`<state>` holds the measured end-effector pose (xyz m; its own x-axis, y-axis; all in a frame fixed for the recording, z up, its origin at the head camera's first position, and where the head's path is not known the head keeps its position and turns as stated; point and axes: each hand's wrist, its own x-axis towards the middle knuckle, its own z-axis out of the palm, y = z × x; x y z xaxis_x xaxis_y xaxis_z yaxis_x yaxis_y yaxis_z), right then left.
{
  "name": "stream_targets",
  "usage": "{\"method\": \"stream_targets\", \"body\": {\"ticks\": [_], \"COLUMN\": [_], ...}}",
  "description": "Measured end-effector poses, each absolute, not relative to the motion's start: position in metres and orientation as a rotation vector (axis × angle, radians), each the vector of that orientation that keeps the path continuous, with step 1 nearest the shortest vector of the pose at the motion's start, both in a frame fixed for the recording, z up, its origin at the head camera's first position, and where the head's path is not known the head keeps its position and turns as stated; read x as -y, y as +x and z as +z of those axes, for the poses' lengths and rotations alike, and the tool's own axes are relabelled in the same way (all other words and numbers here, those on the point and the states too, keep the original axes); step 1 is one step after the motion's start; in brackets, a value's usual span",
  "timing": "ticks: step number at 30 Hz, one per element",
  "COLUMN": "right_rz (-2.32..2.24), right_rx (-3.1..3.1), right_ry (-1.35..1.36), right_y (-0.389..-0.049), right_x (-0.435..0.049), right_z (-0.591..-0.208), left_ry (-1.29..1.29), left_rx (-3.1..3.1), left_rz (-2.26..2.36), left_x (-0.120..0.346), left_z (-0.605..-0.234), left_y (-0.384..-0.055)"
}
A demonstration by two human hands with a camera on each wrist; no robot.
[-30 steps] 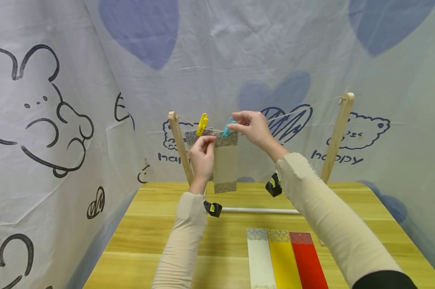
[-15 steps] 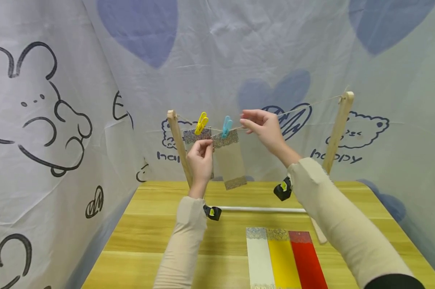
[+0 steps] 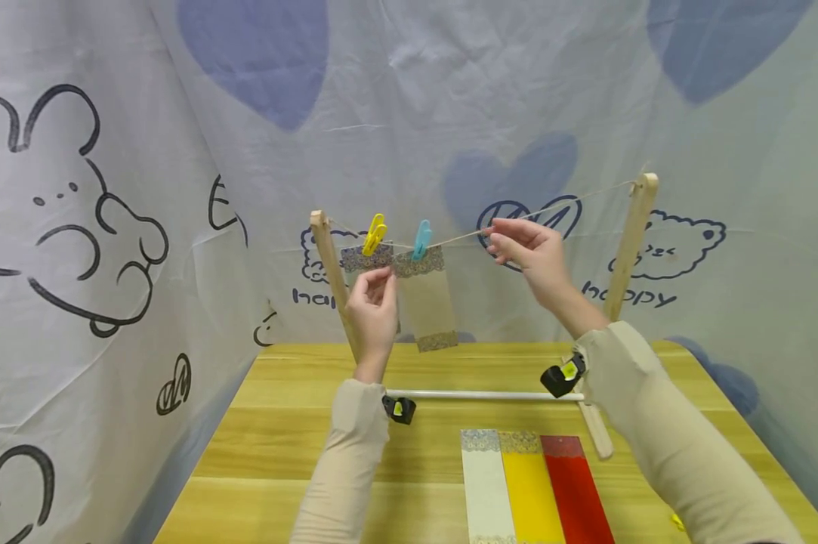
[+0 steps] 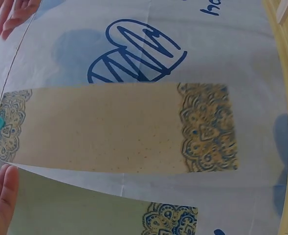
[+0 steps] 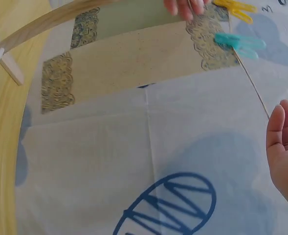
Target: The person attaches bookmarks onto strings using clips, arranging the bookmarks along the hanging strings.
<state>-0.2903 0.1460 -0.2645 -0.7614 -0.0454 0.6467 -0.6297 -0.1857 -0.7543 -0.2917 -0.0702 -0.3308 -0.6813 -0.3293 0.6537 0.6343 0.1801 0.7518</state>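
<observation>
A beige strip (image 3: pixel 427 302) with lace-patterned ends hangs from a thin string (image 3: pixel 463 237) by a blue clothespin (image 3: pixel 421 240). Its lower end leans to the right. At its upper left corner my left hand (image 3: pixel 373 311) pinches the edge with thumb and fingertips. To the right, my right hand (image 3: pixel 543 261) is beside the string with loosely bent fingers, apart from the clothespin. A yellow clothespin (image 3: pixel 375 235) holds a greenish strip (image 4: pixel 80 200), partly hidden by the left hand in the head view.
Wooden posts (image 3: pixel 631 249) carry the string's ends, joined below by a white rod (image 3: pixel 476 394). White (image 3: pixel 488 491), yellow (image 3: pixel 532 491) and red (image 3: pixel 577 491) strips lie side by side on the wooden table (image 3: pixel 266 453). Something small and yellow (image 3: pixel 677 521) lies at right.
My right hand has let go of the blue clothespin and moved right along the string. The beige strip has tilted, its bottom shifting right. My left hand stays at its corner.
</observation>
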Motion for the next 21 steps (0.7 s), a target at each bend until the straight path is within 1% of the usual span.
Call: {"method": "stream_targets", "body": {"ticks": [7,11,17,21], "right_rz": [2.203,2.238,2.227,2.153], "right_rx": [1.534,1.470,1.456,1.530], "right_ry": [0.762,0.768,0.771,0.698], "right_y": [-0.279,-0.273,-0.266,-0.258], "right_x": [-0.174,-0.187,-0.204,-0.213], "right_z": [-0.279,-0.291,-0.309,-0.318], "left_ry": [-0.273,-0.327,-0.364,-0.356], "left_rx": [1.752,1.674,1.615,1.632], "left_rz": [-1.528,-1.543,-1.558,-1.532], "left_x": [0.067,0.063,0.058,0.054], "left_z": [-0.338,-0.345,-0.355,-0.358], "left_y": [-0.287,-0.287,-0.286,-0.280]}}
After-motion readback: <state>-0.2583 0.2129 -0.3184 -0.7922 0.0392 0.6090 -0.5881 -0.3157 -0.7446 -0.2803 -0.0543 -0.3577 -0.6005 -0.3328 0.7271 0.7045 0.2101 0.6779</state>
